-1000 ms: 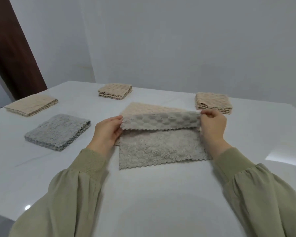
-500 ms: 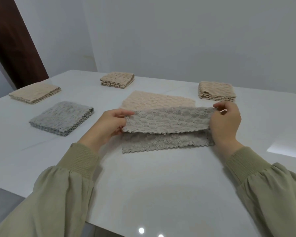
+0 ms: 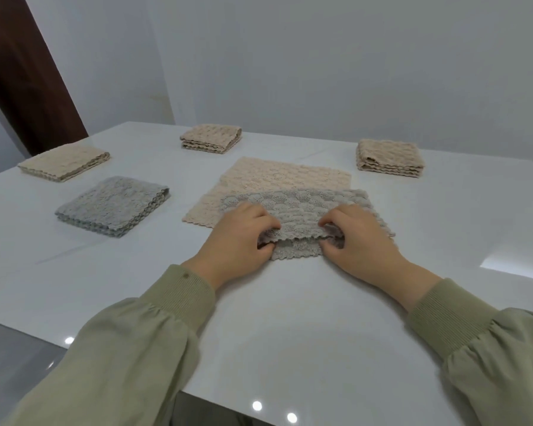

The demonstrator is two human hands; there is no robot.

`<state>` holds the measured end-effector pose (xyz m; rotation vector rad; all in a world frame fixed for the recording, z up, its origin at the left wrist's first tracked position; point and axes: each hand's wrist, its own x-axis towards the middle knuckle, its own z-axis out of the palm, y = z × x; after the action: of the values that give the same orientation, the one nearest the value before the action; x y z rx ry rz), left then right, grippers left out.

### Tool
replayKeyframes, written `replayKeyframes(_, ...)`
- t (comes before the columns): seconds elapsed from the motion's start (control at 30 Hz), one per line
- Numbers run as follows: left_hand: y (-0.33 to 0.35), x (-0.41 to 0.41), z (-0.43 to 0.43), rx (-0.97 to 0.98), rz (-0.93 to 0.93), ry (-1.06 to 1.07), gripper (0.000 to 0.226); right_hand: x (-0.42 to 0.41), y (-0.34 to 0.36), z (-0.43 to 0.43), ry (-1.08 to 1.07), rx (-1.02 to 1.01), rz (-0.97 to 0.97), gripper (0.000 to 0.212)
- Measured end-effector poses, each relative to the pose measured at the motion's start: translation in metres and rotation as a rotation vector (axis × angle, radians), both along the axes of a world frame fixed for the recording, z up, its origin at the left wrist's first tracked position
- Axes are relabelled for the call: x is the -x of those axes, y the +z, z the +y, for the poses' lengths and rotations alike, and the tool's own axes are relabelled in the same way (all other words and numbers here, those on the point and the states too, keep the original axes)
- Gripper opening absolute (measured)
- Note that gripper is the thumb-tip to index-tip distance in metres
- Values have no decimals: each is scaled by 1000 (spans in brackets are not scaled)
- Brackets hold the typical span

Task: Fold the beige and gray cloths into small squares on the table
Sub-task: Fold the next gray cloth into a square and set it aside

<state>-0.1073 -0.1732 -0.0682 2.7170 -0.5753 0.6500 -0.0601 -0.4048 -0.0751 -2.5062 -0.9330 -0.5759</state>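
A gray cloth (image 3: 302, 207) lies folded in half in front of me, overlapping the near edge of a flat, unfolded beige cloth (image 3: 277, 178). My left hand (image 3: 240, 241) pinches the near edge of the gray cloth's upper layer on the left. My right hand (image 3: 360, 241) pinches the same edge on the right, thumb under it. The upper layer's scalloped edge sits a little short of the lower layer's edge.
On the white table (image 3: 290, 318) lie a folded gray cloth (image 3: 113, 204) at the left and three folded beige cloths: far left (image 3: 63, 164), back centre (image 3: 211, 138), back right (image 3: 388, 158). A dark wooden door frame (image 3: 22, 72) stands at the left.
Both hands have drawn the gray cloth's far edge toward me and laid it down over the near half. My hands have slid inward along that edge.
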Motion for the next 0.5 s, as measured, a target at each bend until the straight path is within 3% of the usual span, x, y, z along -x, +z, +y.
replayKeyframes(0.13,5,2,0,52,-150,23,16,0,6,-3,41,-155,-164,4)
replayKeyframes(0.23,10,7,0,130,-248,7,12,5,12,-5,29,-235,-262,5)
replayKeyframes(0.4,7,13,3,36,-98,-110,19,8,0,-8,119,13,-212,13)
replayKeyframes(0.5,5,14,5,11,-53,-103,21,8,-1,-12,106,40,-216,9)
